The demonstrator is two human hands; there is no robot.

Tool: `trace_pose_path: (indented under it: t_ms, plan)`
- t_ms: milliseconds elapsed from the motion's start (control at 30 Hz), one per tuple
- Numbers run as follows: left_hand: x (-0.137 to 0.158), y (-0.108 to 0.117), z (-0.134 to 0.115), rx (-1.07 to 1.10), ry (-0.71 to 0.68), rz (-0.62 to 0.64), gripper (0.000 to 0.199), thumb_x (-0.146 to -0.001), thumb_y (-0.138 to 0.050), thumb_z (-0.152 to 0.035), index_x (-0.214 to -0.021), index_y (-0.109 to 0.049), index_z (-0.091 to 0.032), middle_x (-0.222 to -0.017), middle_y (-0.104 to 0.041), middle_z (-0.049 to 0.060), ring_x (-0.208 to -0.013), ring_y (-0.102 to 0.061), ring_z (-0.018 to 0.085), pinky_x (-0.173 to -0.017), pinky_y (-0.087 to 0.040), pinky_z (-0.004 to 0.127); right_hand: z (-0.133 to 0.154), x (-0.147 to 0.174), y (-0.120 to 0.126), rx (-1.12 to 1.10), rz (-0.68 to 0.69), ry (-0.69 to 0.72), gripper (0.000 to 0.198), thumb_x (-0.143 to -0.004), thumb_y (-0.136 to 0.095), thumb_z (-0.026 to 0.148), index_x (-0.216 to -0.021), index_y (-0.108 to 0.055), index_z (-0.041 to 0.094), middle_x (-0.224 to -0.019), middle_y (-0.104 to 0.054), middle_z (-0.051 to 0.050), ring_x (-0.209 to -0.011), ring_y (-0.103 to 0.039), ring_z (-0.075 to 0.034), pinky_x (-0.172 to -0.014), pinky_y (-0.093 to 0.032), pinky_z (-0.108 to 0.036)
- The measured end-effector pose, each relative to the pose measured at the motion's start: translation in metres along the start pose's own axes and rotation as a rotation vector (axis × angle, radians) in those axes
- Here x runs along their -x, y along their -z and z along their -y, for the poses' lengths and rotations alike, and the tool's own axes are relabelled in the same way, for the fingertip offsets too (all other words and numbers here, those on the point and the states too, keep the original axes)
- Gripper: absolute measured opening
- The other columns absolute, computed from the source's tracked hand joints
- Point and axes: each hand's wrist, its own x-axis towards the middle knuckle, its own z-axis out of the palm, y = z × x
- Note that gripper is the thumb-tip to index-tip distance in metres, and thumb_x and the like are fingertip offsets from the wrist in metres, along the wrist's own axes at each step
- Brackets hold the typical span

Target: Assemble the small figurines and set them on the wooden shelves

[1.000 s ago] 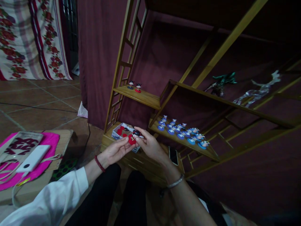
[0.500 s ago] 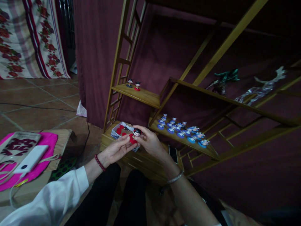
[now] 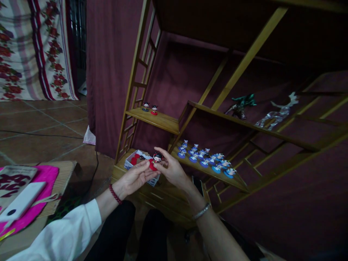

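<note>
A small black-haired figurine [image 3: 157, 157] on a red round base is between my two hands, in front of the cabinet. My left hand [image 3: 135, 178], palm partly up, has its thumb and fingers closed on the red base. From the other side, my right hand [image 3: 173, 169] pinches the figurine with its thumb and fingers; the index finger sticks up beside the head. Just behind the hands is an open patterned box [image 3: 127, 164] with red round pieces and a dark-haired figure inside. My hands hide part of the box.
Two similar figurines [image 3: 154, 110] stand on the small upper shelf [image 3: 165, 124]. Several blue-based figurines [image 3: 205, 162] fill a lower shelf. Above them are a clear deer ornament [image 3: 277, 116] and a green ornament [image 3: 241, 105]. A white power bank [image 3: 23, 201] lies on a pink cloth at left.
My view has tilted and shifted, so the shelves sit lower and further left. Both hands still hold the figurine; the right index finger is now raised off its head.
</note>
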Motion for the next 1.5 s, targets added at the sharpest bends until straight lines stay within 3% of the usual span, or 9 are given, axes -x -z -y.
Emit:
trace_pose_path:
  t_ms: [100,233,433,767,1233,1500]
  plan:
    - [-0.006,-0.004,-0.008,-0.015,-0.033,0.033,0.018,-0.076,-0.060,-0.012,-0.094,-0.061,-0.011,-0.097,-0.067,0.009,-0.091,-0.063,0.019,-0.094,-0.043,0.036,-0.003,-0.008,0.005,-0.175,-0.011,-0.049,0.055,-0.071,-0.060,0.024,-0.124,-0.043,0.024,-0.107,-0.057,-0.004,-0.090,-0.059,-0.013,-0.082,-0.049,-0.028]
    - [-0.013,-0.011,-0.020,-0.048,-0.039,0.079,0.023,-0.075,-0.061,-0.011,-0.098,-0.060,-0.010,-0.100,-0.066,0.010,-0.094,-0.062,0.020,-0.095,-0.043,0.035,-0.006,-0.020,0.010,-0.357,-0.030,-0.101,0.053,-0.066,-0.068,0.027,-0.115,-0.050,0.023,-0.095,-0.062,-0.002,-0.084,-0.060,-0.013,-0.080,-0.048,-0.029]
    - [-0.028,-0.017,-0.036,-0.080,-0.072,0.099,0.024,-0.078,-0.058,-0.011,-0.101,-0.059,-0.008,-0.102,-0.065,0.011,-0.097,-0.061,0.021,-0.096,-0.043,0.034,-0.001,-0.035,0.016,-0.500,-0.089,-0.135,0.044,-0.061,-0.072,0.026,-0.103,-0.059,0.022,-0.097,-0.065,-0.002,-0.090,-0.059,-0.015,-0.084,-0.046,-0.030]
    - [-0.048,-0.035,-0.057,-0.097,-0.112,0.027,0.014,-0.078,-0.055,-0.007,-0.091,-0.062,-0.008,-0.096,-0.066,0.010,-0.088,-0.063,0.016,-0.089,-0.047,0.030,0.000,-0.054,0.022,-0.517,-0.096,-0.089,0.040,-0.061,-0.073,0.026,-0.099,-0.061,0.020,-0.102,-0.064,-0.004,-0.098,-0.057,-0.016,-0.093,-0.041,-0.033]
    - [-0.081,-0.054,-0.078,-0.149,-0.148,0.075,0.009,-0.078,-0.056,-0.009,-0.083,-0.063,-0.008,-0.085,-0.067,0.009,-0.082,-0.062,0.013,-0.090,-0.046,0.030,0.011,-0.083,0.040,-0.451,-0.207,-0.037,0.043,-0.056,-0.075,0.023,-0.095,-0.059,0.020,-0.097,-0.064,-0.002,-0.093,-0.058,-0.015,-0.091,-0.041,-0.031]
    - [-0.093,-0.066,-0.085,-0.141,-0.157,0.065,0.011,-0.078,-0.053,-0.005,-0.076,-0.063,-0.008,-0.078,-0.066,0.007,-0.076,-0.062,0.012,-0.088,-0.048,0.031,0.011,-0.101,0.045,-0.522,-0.305,-0.120,0.036,-0.054,-0.076,0.028,-0.086,-0.064,0.017,-0.086,-0.066,-0.002,-0.084,-0.059,-0.013,-0.085,-0.043,-0.029]
